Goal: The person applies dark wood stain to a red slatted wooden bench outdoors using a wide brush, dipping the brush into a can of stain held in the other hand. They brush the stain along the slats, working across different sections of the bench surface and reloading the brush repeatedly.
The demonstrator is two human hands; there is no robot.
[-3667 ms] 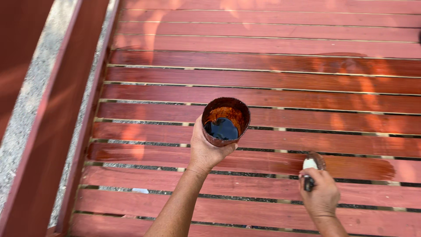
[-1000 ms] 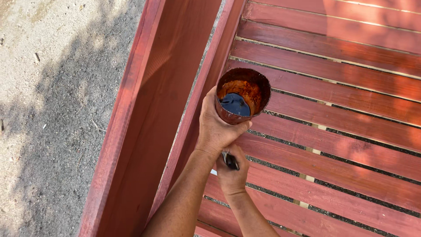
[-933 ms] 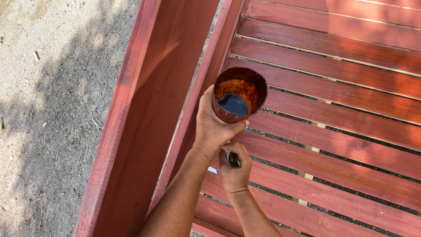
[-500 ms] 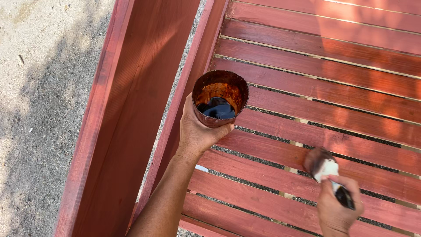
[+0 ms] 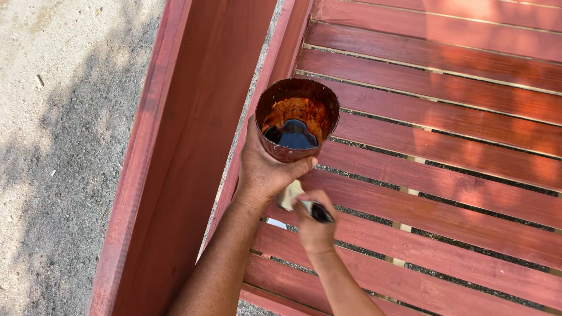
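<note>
red-stained wooden slats are filling the frame, with gravel showing through the gaps. nearest, the right hand is gripping a paintbrush; its bristles are lying hidden beneath the left hand. the left hand is wrapping around a stained cup holding dark liquid. sandy ground is lying beyond the side rail.
</note>
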